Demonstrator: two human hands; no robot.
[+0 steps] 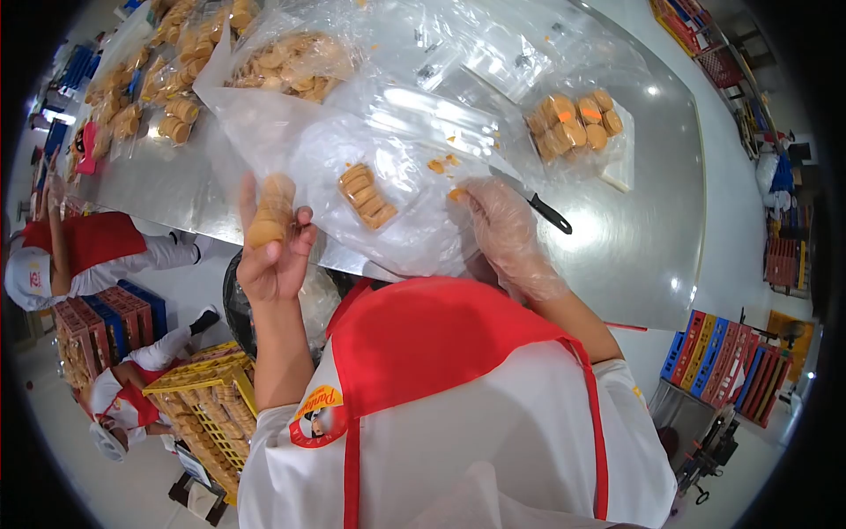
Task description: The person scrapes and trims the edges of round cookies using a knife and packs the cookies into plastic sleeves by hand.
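My left hand is raised at the table's near edge, its fingers wrapped round a short stack of round biscuits. My right hand, in a clear plastic glove, rests over the plastic sheet with its fingertips pinched at a small biscuit piece. Between the hands lies a clear pack of biscuits on the crumpled plastic sheet. A black-handled knife is just right of my right hand. Biscuit crumbs are scattered beyond my fingertips.
On the steel table, bagged biscuits are at the right, a large bag of biscuits at the back. More packs lie at the left. Yellow crates and two co-workers are at the left.
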